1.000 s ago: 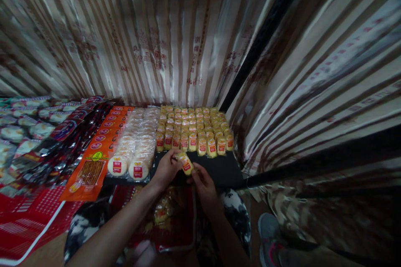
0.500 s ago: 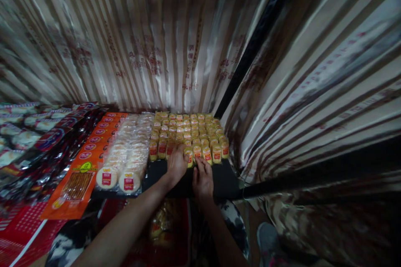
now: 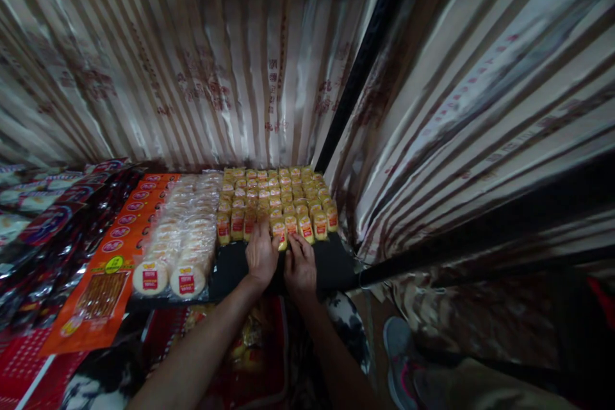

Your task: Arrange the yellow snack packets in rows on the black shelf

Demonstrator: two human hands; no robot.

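Small yellow wrapped snack packets (image 3: 321, 225) with red labels stand in tight rows on a black shelf (image 3: 336, 262). My left hand (image 3: 262, 255) reaches into the front row, its fingers bent over a packet and its thumb beside the yellow packet (image 3: 279, 232) to the right. That grip hides part of the row. Close by on the right, my right hand (image 3: 302, 269) has its fingers stretched forward, the tips touching the lower front of the packets there.
Left of the yellow packets lie clear-wrapped round white crackers (image 3: 188, 280), orange snack bags (image 3: 103, 295) and dark shiny packages (image 3: 52, 237). Below the shelf is a red basket (image 3: 283, 359) holding yellow packets. A black post (image 3: 355, 77) rises before striped curtains (image 3: 230, 45). A shoe (image 3: 398, 346) shows lower right.
The view has shifted slightly, so the shelf and goods appear further left. Both hands stay at the same front-row packets, with little visible movement. More of a person's leg shows at lower right.
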